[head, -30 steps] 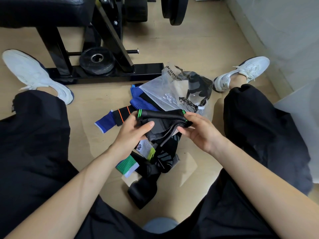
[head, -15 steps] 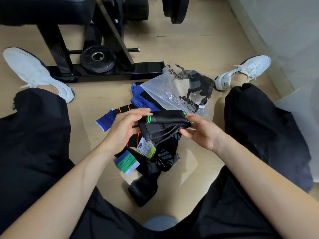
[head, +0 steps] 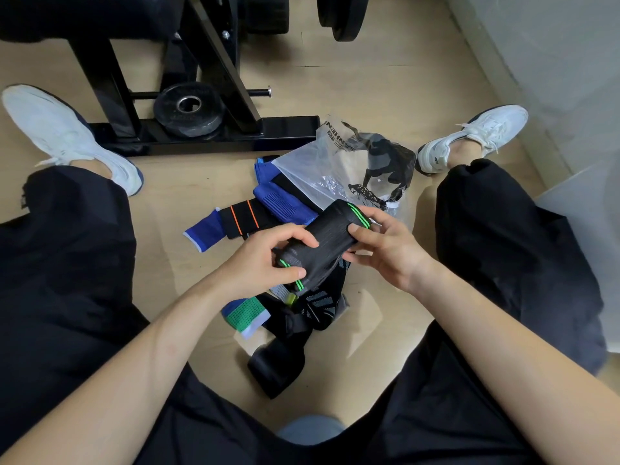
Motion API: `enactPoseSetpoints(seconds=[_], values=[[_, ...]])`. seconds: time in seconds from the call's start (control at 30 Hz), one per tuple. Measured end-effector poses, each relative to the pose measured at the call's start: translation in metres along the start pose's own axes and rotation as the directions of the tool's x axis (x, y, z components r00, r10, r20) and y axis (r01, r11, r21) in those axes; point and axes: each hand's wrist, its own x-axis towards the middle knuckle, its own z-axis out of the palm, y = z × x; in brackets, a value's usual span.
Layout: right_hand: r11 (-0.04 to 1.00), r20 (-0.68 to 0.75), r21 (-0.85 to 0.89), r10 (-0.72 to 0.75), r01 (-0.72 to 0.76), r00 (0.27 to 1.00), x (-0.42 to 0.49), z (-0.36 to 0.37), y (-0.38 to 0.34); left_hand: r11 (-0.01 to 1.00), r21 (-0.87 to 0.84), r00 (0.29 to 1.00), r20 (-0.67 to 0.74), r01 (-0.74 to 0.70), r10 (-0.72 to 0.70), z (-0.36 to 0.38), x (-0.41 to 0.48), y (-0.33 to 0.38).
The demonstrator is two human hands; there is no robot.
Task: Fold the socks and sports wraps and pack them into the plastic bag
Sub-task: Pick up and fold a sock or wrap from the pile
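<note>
A black knit sports wrap (head: 330, 239) with green stripes at both ends, folded thick, is held above the pile (head: 285, 204) on the floor (head: 167, 196), beside the clear plastic bag (head: 322, 162). The left hand (head: 265, 260) curls its fingers (head: 295, 236) round the lower end; the right hand (head: 385, 246) pinches the upper end.

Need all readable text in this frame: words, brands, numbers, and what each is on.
Plastic bag: black letters at the top edge, roughly "EHN", seen sideways and cut off; uncertain.
Right shoe: small dark mark near the heel, too small to read.
Weight plate: raised markings, too blurred to read.
Black wrap: no text visible.
</note>
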Motion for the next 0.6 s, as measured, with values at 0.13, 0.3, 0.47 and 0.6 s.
enactPoseSetpoints(seconds=[0.13, 0.3, 0.47, 0.6], values=[[0.995, 0.036, -0.065, -0.072, 0.074, 0.997, -0.003, 0.0, 0.001, 1.0, 0.004, 0.985, 0.175, -0.01, 0.009, 0.008, -0.003, 0.002], [0.991, 0.095, -0.098, -0.08, 0.089, 0.992, -0.003, 0.003, 0.005, 0.998, 0.061, 0.989, 0.149, 0.01, -0.019, 0.012, -0.003, -0.004], [0.985, 0.161, -0.16, -0.035, 0.061, 0.986, -0.001, 0.0, 0.012, 0.993, -0.105, 0.989, 0.141, 0.062, -0.047, 0.019, -0.003, -0.007], [0.914, 0.092, -0.37, -0.142, 0.166, 0.986, 0.009, -0.005, 0.018, 0.992, -0.085, 0.995, 0.049, 0.093, -0.089, 0.021, -0.001, -0.015]])
